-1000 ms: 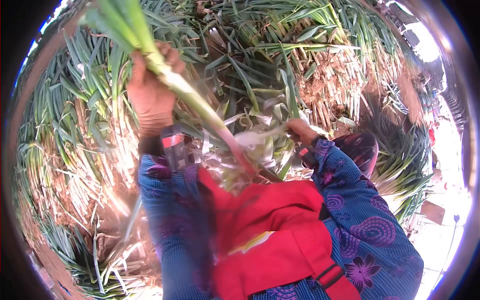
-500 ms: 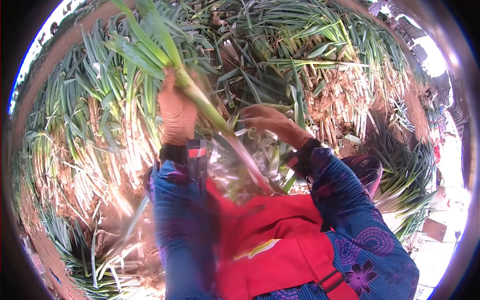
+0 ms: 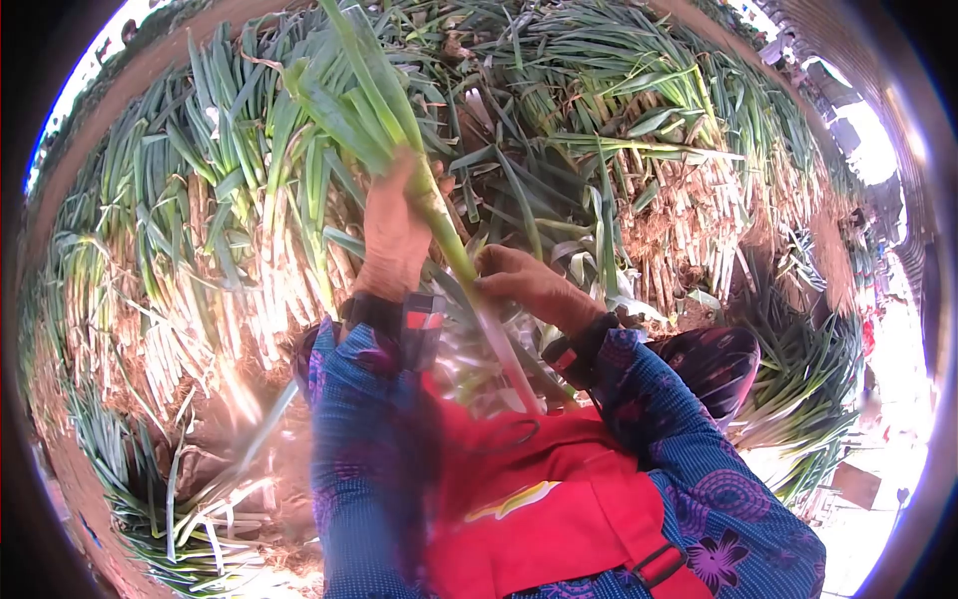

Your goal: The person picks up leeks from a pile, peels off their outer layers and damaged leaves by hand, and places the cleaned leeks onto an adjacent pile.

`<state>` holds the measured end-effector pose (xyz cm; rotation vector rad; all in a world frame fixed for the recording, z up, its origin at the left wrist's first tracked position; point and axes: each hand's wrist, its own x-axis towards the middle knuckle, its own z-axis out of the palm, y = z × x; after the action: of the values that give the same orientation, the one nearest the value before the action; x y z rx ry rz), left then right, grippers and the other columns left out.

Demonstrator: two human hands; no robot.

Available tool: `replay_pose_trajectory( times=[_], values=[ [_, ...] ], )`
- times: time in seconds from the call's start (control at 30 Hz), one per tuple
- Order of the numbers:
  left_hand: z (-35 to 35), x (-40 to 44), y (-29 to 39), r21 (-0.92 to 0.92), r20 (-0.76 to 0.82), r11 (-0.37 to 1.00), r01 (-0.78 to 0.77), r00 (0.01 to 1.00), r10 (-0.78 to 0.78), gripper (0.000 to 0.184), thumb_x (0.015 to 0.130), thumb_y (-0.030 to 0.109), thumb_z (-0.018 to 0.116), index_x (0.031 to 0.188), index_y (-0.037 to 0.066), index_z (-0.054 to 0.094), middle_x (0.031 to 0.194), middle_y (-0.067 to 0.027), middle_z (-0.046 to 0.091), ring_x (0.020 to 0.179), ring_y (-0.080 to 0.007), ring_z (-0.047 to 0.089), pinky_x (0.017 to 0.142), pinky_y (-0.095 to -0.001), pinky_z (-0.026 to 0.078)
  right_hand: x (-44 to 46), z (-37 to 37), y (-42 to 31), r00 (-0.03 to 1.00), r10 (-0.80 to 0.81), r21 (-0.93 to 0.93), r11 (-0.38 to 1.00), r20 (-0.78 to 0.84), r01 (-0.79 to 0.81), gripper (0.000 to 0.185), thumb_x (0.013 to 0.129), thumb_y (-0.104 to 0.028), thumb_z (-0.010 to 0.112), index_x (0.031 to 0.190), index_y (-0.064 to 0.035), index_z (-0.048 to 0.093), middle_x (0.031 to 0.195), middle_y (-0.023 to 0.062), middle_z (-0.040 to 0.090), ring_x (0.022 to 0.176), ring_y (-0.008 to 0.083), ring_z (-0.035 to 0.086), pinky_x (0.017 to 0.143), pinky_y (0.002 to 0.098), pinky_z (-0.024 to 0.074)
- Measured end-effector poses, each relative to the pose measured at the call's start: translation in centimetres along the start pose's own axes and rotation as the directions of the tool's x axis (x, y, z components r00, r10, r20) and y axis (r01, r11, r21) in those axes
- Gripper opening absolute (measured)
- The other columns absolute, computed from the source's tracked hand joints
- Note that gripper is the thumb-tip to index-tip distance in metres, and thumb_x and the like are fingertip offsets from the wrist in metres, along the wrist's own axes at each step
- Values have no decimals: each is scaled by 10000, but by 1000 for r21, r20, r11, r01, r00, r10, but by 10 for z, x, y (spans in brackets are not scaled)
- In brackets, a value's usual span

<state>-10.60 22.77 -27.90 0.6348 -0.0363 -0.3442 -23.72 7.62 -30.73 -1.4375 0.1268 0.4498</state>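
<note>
My left hand (image 3: 399,225) is wrapped round the upper stalk of a large green onion (image 3: 454,250), just under its green leaves. The onion slants, leaves up at the top left, its pale pinkish lower end above the red apron (image 3: 559,469). Beside the middle of the stalk, my right hand (image 3: 519,285) has its thumb and fingers closed on it, at the onion's surface; whether they pinch a loose outer leaf is too small to tell. Peeled pale leaves lie blurred beneath the stalk.
Piled green onions (image 3: 239,290) spread over the ground on the left, with more bundles (image 3: 679,200) at the upper right. Another bundle (image 3: 798,389) lies right of my knee (image 3: 714,364). Loose onions (image 3: 215,519) lie at the lower left. Brown soil shows between the piles.
My right hand came from the right, where it held a pale strip, to the onion's stalk, and its fingers closed there. My left hand moved right and down with the onion.
</note>
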Motion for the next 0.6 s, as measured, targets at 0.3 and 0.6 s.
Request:
replay_pose_trajectory(
  times=[0.3,0.6],
  values=[
    [-11,0,6,0,11,998,58,998,-58,300,886,186,646,1150,90,540,997,-32,533,909,-220,568,809,-464,522,3,14,1,997,38,160,986,61,-47,208,850,-181,628,1012,-71,560,816,-11,572,691,62,544,601,207,425],
    [-8,-2,13,-4,16,997,78,997,-78,285,895,214,646,1126,84,543,984,-30,531,890,-206,557,789,-453,528,-4,17,-11,991,-133,-113,985,-26,129,246,847,-184,615,1033,-33,557,859,-3,558,792,88,528,722,238,424]
  ],
)
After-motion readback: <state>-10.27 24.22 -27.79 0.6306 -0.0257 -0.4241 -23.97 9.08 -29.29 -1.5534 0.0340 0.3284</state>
